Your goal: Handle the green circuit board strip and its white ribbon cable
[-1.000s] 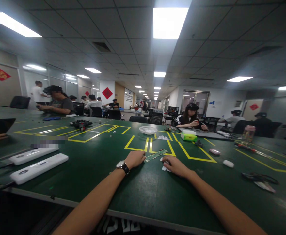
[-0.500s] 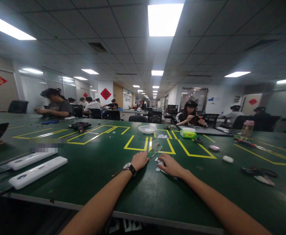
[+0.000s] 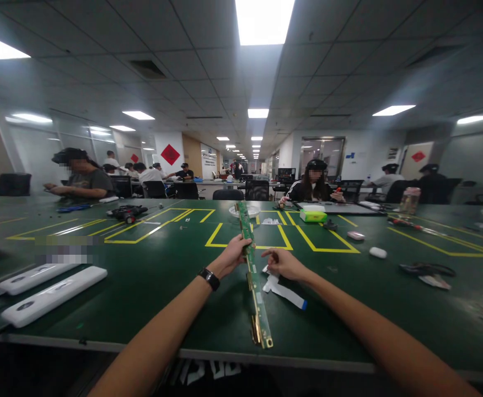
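Counter (image 3: 142, 292): green, marked out with yellow tape (image 3: 336, 251).
Board (image 3: 257, 295): long and green, in the left hand, running near to far; whether its near end touches the counter cannot be told.
Basket (image 3: 253, 212): white, beyond the hands, partly hidden by the board's far end.
Left hand (image 3: 235, 255): gripping the board's edge.
Right hand (image 3: 286, 266): fingers bent, beside the board; any grip cannot be told.
Ribbon (image 3: 286, 294): white, blue-ended, just below the right hand.

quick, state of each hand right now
Left hand: closed, holding the long green circuit board.
Right hand: partly curled near the flat white ribbon cable; can't tell if holding it.
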A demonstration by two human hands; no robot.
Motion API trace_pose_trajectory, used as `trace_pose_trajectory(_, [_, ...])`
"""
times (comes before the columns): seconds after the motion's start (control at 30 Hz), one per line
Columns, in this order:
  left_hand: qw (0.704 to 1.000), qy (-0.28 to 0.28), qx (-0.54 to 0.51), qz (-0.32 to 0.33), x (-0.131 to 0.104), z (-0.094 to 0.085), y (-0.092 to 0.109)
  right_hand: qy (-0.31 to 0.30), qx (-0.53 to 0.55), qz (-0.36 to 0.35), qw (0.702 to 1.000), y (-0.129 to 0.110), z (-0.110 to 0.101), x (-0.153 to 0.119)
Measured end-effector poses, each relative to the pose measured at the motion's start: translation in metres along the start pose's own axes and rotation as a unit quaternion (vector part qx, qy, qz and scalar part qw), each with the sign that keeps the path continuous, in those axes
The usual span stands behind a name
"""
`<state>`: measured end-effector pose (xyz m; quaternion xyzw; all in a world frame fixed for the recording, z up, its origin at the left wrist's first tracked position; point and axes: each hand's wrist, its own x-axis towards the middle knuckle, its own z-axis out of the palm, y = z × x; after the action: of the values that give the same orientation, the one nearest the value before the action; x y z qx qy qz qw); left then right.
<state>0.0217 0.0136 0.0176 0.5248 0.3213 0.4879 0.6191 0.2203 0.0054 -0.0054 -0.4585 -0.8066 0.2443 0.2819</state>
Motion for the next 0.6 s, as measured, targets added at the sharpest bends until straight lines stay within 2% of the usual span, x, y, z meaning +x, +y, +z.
trace_pose_trajectory(0.07, [1.000, 0.021, 0.019, -0.009, -0.002, 0.001, -0.004, 0.020, -0.040, 0.008, 0.999, -0.003, -0.001, -0.001])
trace_pose_trajectory(0.13, [0.998, 0.041, 0.036, -0.011, -0.004, 0.001, -0.006, 0.038, -0.133, 0.014, 0.990, -0.009, -0.003, -0.005])
trace_pose_trajectory(0.23, [0.998, 0.059, 0.035, -0.002, -0.006, 0.000, -0.004, 0.011, -0.238, 0.032, 0.971, -0.016, -0.004, -0.013])
trace_pose_trajectory(0.3, [0.998, 0.057, 0.011, 0.000, -0.006, -0.001, -0.003, -0.017, -0.249, 0.035, 0.968, -0.019, -0.004, -0.016])
trace_pose_trajectory(0.4, [0.999, 0.038, -0.021, -0.016, -0.005, -0.001, -0.003, -0.041, -0.193, 0.007, 0.980, -0.017, -0.004, -0.013])
trace_pose_trajectory(0.47, [0.999, 0.040, -0.011, -0.018, -0.005, -0.001, -0.004, -0.028, -0.129, -0.008, 0.991, -0.014, -0.005, -0.009])
trace_pose_trajectory(0.53, [0.998, 0.051, 0.018, -0.013, -0.004, 0.000, -0.005, -0.002, -0.034, 0.000, 0.999, -0.011, -0.007, -0.006])
trace_pose_trajectory(0.6, [0.997, 0.057, 0.053, -0.012, -0.004, 0.000, -0.007, 0.014, 0.101, 0.023, 0.994, -0.012, -0.009, -0.003])
